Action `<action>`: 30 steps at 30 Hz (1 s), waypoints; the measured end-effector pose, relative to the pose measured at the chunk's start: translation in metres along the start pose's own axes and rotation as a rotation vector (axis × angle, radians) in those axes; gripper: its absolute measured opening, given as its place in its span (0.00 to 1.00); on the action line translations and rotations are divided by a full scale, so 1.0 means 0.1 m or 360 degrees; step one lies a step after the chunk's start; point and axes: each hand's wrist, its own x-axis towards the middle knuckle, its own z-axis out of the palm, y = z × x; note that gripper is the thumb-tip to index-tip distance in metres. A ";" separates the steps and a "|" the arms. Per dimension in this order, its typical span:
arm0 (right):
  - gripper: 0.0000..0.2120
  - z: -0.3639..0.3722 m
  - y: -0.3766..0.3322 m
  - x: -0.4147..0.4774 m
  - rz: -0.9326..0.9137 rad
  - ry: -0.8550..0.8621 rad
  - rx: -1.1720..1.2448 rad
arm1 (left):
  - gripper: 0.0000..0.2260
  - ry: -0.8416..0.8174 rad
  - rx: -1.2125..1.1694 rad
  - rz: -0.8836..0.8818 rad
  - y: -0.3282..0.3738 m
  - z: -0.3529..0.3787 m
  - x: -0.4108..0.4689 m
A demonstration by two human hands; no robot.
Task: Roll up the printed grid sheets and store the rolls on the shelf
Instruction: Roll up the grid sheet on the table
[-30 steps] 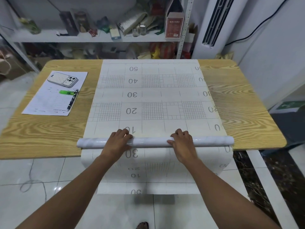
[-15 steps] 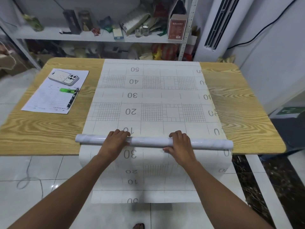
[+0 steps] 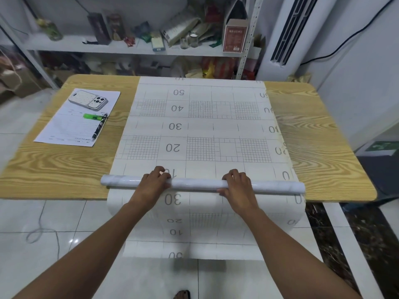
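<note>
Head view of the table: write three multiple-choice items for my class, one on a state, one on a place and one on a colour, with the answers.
1. How is the roll at the table's near edge held?
A. both hands grip it
B. only one hand grips it
C. no hand touches it

2. Where does the phone lie?
A. on the roll
B. on the paper form
C. on bare table wood

3. What colour is the highlighter?
A. pink
B. green
C. orange

Answers:
1 A: the left hand and the right hand both curl their fingers over the roll.
2 B: the phone rests on the far end of the form.
3 B: its body is bright green.
</note>
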 end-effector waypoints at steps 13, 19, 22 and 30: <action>0.13 0.02 -0.01 -0.02 -0.0012 -0.0008 -0.0039 | 0.20 -0.0034 0.0038 0.0062 0.04 -0.05 -0.02; 0.18 -0.02 -0.04 -0.04 0.0052 0.0000 0.0078 | 0.17 0.0065 -0.0014 0.0069 0.01 -0.08 -0.05; 0.18 -0.03 -0.05 -0.05 0.0060 0.0003 0.0133 | 0.12 0.0087 -0.0020 0.0089 -0.02 -0.06 -0.07; 0.21 0.00 -0.09 -0.06 0.0039 0.0010 0.0043 | 0.13 0.0004 -0.0099 0.0047 -0.04 -0.04 -0.10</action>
